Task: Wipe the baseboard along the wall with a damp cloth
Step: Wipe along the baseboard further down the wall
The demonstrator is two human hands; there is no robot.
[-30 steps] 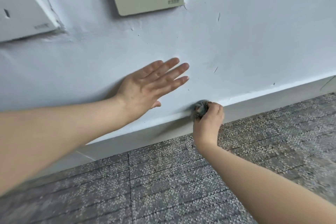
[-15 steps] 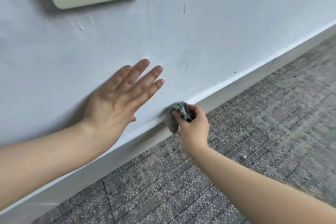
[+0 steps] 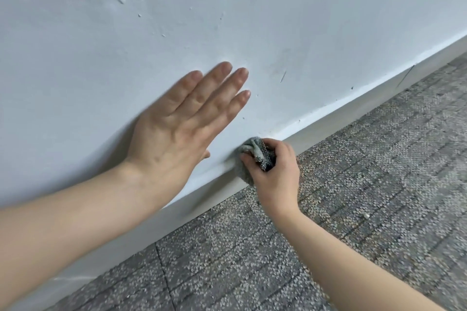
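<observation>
the right hand (image 3: 276,171) is closed around a bunched grey-green cloth (image 3: 250,151), fingers curled over it with a darker speckled part of the fabric showing between the fingers. the cloth is pressed against the top edge and face of the baseboard (image 3: 353,113), just where the baseboard meets the wall (image 3: 252,20). part of the cloth hangs down over the front of the baseboard, below the thumb side of the hand.

the left hand (image 3: 182,121) is spread wide and flat on the wall, palm against the paint, fingers together and pointing up and to the right. it holds nothing. its heel sits just above the baseboard, near the cloth but not touching it.

the baseboard runs as a pale band from the lower left up to the right edge of the view, with a thin dark line across it far to the right. the wall above is white with small scratches and dents. below the baseboard lies a grey speckled carpet (image 3: 366,197) in tiles, with a seam showing at the lower middle. both forearms are bare and reach in from the bottom of the view.
</observation>
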